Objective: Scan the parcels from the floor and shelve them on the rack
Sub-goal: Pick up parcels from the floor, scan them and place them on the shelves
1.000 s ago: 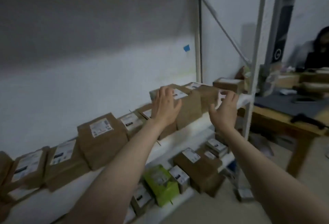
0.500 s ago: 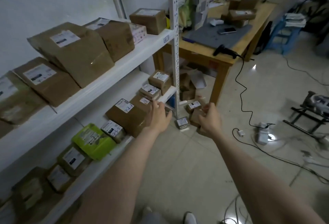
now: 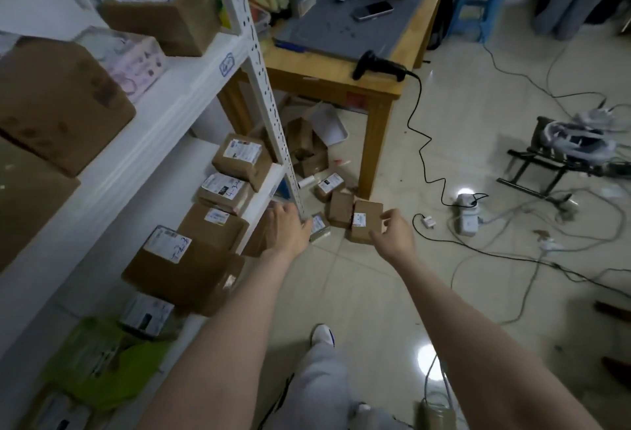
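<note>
Several small brown parcels lie on the floor by the foot of the rack post [image 3: 269, 102]. A labelled brown parcel [image 3: 366, 221] sits nearest; beside it a plain one [image 3: 339, 209], a small flat one [image 3: 319, 226] and another labelled one [image 3: 328, 184]. My left hand [image 3: 285, 230] and my right hand [image 3: 392, 233] both reach down toward them with loose fingers, holding nothing. The right fingers hover just over the nearest parcel's right edge. A black barcode scanner [image 3: 377, 66] lies on the wooden table [image 3: 327, 78]. The white rack [image 3: 177, 95] on the left holds many parcels.
Cables and a white power strip [image 3: 467, 214] trail over the tiled floor to the right. A black metal stand [image 3: 546, 163] sits further right. A phone [image 3: 372, 10] lies on a grey mat on the table. Torn boxes sit under the table. My feet show below.
My gaze dropped from the upper shelf to the floor. Both hands left the shelved parcels and came down toward the parcels by the rack post.
</note>
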{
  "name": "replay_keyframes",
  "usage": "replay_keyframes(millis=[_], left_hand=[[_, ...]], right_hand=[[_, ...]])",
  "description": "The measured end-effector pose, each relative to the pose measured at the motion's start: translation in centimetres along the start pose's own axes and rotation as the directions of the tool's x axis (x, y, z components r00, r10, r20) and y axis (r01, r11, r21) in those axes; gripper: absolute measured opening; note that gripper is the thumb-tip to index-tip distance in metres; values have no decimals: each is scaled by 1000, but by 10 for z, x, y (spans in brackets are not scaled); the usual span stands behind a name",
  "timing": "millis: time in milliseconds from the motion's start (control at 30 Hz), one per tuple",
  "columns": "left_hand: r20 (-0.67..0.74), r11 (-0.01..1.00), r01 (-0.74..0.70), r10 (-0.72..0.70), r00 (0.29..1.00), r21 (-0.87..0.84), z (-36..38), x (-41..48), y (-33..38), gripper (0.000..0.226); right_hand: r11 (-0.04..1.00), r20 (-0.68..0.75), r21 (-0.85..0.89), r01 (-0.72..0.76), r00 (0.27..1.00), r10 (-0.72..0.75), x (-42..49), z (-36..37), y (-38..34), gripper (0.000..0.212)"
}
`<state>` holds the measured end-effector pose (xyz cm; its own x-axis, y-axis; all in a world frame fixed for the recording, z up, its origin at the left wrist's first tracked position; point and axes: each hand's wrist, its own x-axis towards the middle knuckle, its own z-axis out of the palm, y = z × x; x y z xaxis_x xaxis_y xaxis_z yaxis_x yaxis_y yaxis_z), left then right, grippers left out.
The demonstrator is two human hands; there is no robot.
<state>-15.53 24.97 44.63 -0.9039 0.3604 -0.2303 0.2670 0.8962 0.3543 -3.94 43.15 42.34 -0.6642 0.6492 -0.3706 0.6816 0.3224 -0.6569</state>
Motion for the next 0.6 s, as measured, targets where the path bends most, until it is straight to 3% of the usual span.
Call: replay_keyframes(millis=[333, 600], left_hand=[[182, 997, -61, 52, 982, 47, 67, 143, 31, 51], [206, 994, -29, 7, 979, 103, 225, 272, 19, 48]], right_hand=[[979, 1, 48, -199, 980, 200, 139, 24, 13, 48], [975, 73, -89, -203, 975, 210, 291, 94, 113, 52]])
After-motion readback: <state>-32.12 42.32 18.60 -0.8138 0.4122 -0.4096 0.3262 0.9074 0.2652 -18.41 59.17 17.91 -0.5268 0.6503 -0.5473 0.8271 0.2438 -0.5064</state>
